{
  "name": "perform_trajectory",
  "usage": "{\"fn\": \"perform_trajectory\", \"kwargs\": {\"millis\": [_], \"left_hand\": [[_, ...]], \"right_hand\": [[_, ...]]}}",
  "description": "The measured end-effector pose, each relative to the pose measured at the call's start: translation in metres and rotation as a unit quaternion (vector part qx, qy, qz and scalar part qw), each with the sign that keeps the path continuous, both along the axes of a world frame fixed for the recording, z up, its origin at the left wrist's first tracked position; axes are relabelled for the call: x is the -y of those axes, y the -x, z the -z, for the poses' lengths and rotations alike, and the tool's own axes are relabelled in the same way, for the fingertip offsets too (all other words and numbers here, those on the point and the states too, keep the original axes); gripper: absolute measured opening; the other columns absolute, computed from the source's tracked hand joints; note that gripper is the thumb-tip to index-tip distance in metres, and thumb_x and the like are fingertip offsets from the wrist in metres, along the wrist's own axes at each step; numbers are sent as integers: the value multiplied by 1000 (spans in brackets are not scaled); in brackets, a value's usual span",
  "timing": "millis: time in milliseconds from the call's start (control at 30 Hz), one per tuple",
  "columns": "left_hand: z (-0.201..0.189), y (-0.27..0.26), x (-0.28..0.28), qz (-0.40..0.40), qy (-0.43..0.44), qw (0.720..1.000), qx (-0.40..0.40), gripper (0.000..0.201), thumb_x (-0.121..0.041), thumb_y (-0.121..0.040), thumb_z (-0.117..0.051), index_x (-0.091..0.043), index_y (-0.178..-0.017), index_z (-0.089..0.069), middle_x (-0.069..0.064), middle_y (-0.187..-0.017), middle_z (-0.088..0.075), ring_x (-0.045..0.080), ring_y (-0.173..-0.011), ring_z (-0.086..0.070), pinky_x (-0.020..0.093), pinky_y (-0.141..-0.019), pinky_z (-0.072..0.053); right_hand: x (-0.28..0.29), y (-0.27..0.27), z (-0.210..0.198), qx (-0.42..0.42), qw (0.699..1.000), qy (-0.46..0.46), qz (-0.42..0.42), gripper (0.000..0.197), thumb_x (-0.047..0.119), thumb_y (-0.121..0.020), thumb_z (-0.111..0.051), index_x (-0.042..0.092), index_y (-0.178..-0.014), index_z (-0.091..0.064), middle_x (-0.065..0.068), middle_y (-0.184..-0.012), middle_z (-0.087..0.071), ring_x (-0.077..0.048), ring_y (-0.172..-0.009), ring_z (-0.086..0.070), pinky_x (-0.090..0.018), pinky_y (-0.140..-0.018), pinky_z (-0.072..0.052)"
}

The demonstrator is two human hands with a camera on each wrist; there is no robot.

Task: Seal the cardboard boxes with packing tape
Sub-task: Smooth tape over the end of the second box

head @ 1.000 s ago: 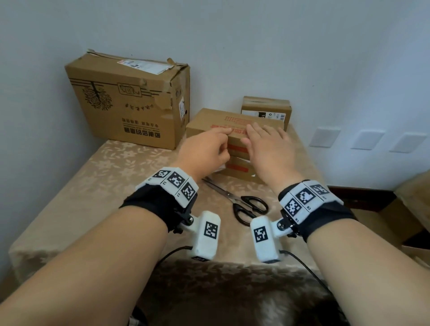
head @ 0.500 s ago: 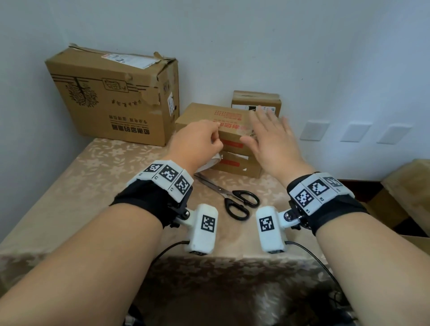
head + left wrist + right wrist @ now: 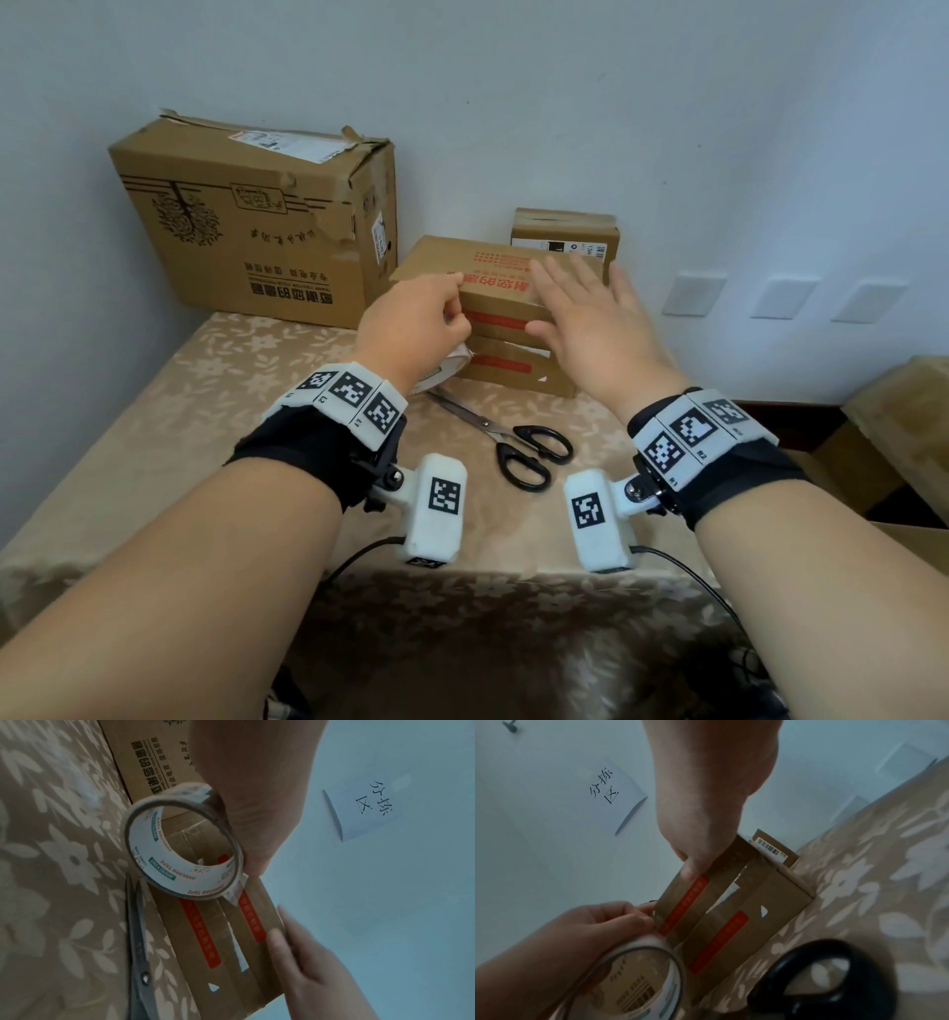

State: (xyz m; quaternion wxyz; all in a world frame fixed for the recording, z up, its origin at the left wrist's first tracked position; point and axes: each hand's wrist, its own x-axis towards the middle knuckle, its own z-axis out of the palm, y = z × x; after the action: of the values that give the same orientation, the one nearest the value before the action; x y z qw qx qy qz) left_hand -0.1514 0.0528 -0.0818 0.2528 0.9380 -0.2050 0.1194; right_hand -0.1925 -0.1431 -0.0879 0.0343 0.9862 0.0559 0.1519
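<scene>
A floral-clothed table [image 3: 154,411] set against a pale wall fills the frame. At centre, two flat cardboard boxes [image 3: 506,329] are stacked. The tape roll [image 3: 180,850] is gripped by the left hand [image 3: 416,329] at the upper box's left edge. The right hand [image 3: 590,329] is spread flat, fingers straight, over its top. Scissors [image 3: 513,437] lie below.

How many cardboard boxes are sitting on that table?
4: a large box back left, two flat boxes stacked mid-table, upper on lower, and a small box behind them. Others may be hidden.
</scene>
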Motion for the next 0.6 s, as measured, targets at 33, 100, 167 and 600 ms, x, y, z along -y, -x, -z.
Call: {"fn": "perform_trajectory", "kwargs": {"millis": [33,100,167,600], "left_hand": [[0,0,-1,1,-8,1000,-3,11,-20,-88,-53,-16,-80,-60,-18,-140,-48,12,-107,-57,34,-85,-50],[-1,0,-4,4,-19,1000,-7,11,-19,-89,-53,-16,-80,-60,-19,-141,-47,13,-107,-57,35,-85,-51],[-2,0,-6,3,-16,1000,-10,12,-18,-89,-53,-16,-80,-60,-19,-141,-47,13,-108,-57,36,-85,-51],[-11,22,-3,49,160,986,13,7,-21,-89,-61,-18,-83,-63,-3,-99,-55,11,-94,-52,27,-84,-41]], "right_hand": [[2,1,0,-8,1000,-1,-7,58,38,-103,-31,20,-154,-11,1,-161,-13,-20,-148,-9,-41,-119,1],[8,3,0,-12,999,-32,-17,55,33,-102,-37,17,-152,-20,-2,-159,-21,-20,-147,-16,-35,-119,-6],[13,1,0,-12,997,-72,-25,53,30,-100,-43,12,-149,-30,-5,-156,-28,-22,-146,-21,-31,-117,-10],[-49,17,-15,-15,893,-445,-64,11,27,-87,-69,30,-76,-66,16,-76,-62,1,-73,-56,-20,-71,-43]]}}
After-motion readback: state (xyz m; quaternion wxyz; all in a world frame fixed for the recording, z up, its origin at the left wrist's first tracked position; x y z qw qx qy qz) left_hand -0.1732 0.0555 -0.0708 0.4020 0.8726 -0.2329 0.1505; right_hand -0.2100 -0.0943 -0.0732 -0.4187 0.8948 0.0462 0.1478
